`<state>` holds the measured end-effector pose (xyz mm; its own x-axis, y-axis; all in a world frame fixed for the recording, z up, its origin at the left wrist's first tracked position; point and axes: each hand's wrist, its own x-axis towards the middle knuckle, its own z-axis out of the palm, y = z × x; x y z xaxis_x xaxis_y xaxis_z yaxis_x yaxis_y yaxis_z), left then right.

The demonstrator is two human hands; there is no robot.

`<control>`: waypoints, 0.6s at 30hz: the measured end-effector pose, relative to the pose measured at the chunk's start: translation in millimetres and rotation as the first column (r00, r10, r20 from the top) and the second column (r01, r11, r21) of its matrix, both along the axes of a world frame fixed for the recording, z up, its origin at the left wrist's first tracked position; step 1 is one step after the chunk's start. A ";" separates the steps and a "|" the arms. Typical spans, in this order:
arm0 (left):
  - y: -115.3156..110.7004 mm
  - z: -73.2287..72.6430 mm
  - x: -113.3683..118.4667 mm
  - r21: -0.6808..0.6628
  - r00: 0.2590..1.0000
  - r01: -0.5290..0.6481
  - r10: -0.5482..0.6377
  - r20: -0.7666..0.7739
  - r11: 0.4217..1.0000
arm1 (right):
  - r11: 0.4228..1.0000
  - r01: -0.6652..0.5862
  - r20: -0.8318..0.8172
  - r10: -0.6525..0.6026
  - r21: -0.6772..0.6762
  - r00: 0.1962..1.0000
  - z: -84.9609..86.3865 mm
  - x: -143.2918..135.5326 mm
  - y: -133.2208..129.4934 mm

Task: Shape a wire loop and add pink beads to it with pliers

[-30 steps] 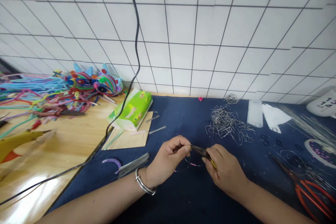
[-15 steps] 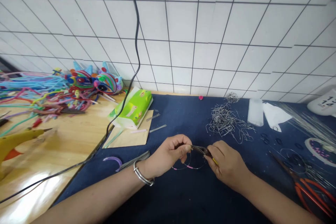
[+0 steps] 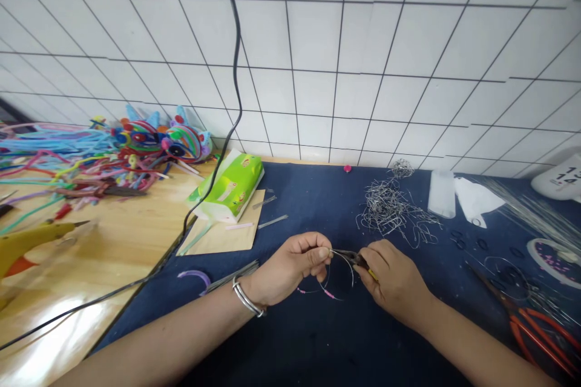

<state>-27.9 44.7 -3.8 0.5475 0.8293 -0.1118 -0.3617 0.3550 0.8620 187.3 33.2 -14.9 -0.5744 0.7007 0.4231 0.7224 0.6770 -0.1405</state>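
Thin wire [image 3: 351, 269] with small pink beads [image 3: 328, 294] is pinched between the thumb and fingers of my left hand [image 3: 305, 266], which wears a silver bangle at the wrist. My right hand [image 3: 394, 281] is closed around pliers [image 3: 354, 257] with a yellow grip. Their dark jaws point left and reach the wire close to my left fingertips. One wire end curves down below the jaws, and the beaded part hangs beneath my left hand.
Behind my right hand lies a tangled wire pile [image 3: 385, 208]. Red-handled scissors [image 3: 535, 326] and a bead dish [image 3: 554, 260] are at the right. A green tissue pack [image 3: 233, 184] rests on brown paper; a yellow glue gun [image 3: 31, 242] sits at the far left.
The wire's free end now curves down near the pliers, where the wire formed a wider loop before. The beads have tilted downward. Both hands have hardly moved.
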 end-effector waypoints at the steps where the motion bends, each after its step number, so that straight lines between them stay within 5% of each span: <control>1: 0.1 0.8 -0.2 -0.013 1.000 0.007 -0.006 0.010 1.000 | 1.000 0.000 -0.002 0.000 -0.001 1.000 0.2 0.2 -0.1; 18: 4.6 -1.1 -11.2 -0.235 0.945 0.318 -0.288 0.153 0.919 | 0.964 -0.168 0.222 0.121 0.208 0.968 1.2 16.3 8.3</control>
<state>-39.0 49.3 -4.9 0.7891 0.5741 -0.2182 -0.2921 0.6633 0.6890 203.6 41.6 -13.8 -0.7533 0.5051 0.4213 0.6118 0.7733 0.1668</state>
